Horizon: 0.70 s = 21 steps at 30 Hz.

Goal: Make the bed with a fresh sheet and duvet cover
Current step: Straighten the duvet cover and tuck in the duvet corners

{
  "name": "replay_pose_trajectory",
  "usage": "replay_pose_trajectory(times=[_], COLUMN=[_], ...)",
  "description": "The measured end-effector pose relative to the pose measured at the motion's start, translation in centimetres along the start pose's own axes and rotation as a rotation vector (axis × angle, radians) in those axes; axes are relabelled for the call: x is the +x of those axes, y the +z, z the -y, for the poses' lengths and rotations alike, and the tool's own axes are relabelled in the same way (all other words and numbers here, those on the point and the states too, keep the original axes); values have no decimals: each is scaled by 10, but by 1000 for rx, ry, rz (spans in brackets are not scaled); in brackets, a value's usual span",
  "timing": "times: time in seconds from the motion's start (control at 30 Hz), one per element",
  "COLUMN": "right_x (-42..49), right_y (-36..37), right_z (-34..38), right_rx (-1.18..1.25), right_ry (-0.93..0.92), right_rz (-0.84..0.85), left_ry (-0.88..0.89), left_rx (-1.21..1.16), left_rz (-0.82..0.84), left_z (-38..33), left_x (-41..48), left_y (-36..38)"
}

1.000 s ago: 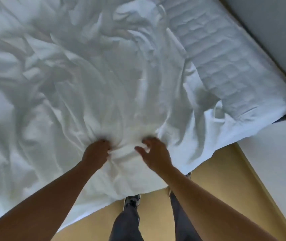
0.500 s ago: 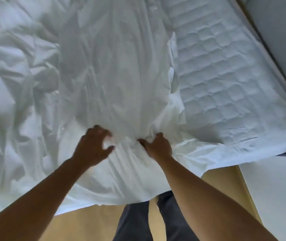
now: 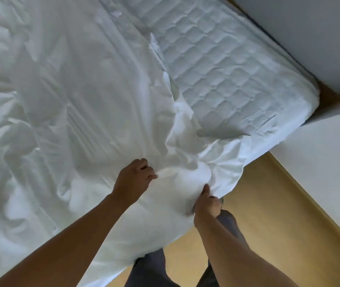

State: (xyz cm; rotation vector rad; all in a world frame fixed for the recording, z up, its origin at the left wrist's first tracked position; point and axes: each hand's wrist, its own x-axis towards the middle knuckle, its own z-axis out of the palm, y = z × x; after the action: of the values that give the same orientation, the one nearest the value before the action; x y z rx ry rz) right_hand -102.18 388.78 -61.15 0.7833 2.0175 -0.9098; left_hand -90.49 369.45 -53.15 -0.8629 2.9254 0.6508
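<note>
A crumpled white sheet (image 3: 78, 104) covers the left and middle of the bed and hangs over its near edge. The quilted white mattress (image 3: 222, 65) lies bare at the upper right. My left hand (image 3: 133, 179) grips a fold of the sheet near the bed's edge, fingers curled into the cloth. My right hand (image 3: 206, 206) pinches the sheet's hanging edge just over the side of the bed, thumb on top, fingers hidden under the fabric.
Light wooden floor (image 3: 258, 214) runs along the bed's near side. A white surface (image 3: 326, 162) stands at the right, close to the mattress corner. A grey wall (image 3: 309, 34) lies behind the bed. My dark-trousered legs (image 3: 150, 270) stand against the bed's edge.
My right hand has dropped from the top of the sheet to its hanging edge and taken hold there. My left hand has closed on a fold. The sheet has shifted left, baring more mattress.
</note>
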Motion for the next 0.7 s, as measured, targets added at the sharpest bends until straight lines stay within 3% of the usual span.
replay_pose_trajectory(times=[0.1,0.27,0.5,0.7], right_x=[-20,-45,-86,-139], right_y=[19,49,49,73], right_z=[-22,-71,-127,-178], right_rx=[87,65,129,84], right_ry=[-19,55,-83,-51], right_rz=[-145,-76,-164,-32], left_ry=[88,226,296,284], left_rx=[-47,-69,-72,39], left_rz=[34,95,266,455], left_z=[11,28,50,99], left_x=[-5,-13,-24,-55], left_y=[-9,-24,-50,-66])
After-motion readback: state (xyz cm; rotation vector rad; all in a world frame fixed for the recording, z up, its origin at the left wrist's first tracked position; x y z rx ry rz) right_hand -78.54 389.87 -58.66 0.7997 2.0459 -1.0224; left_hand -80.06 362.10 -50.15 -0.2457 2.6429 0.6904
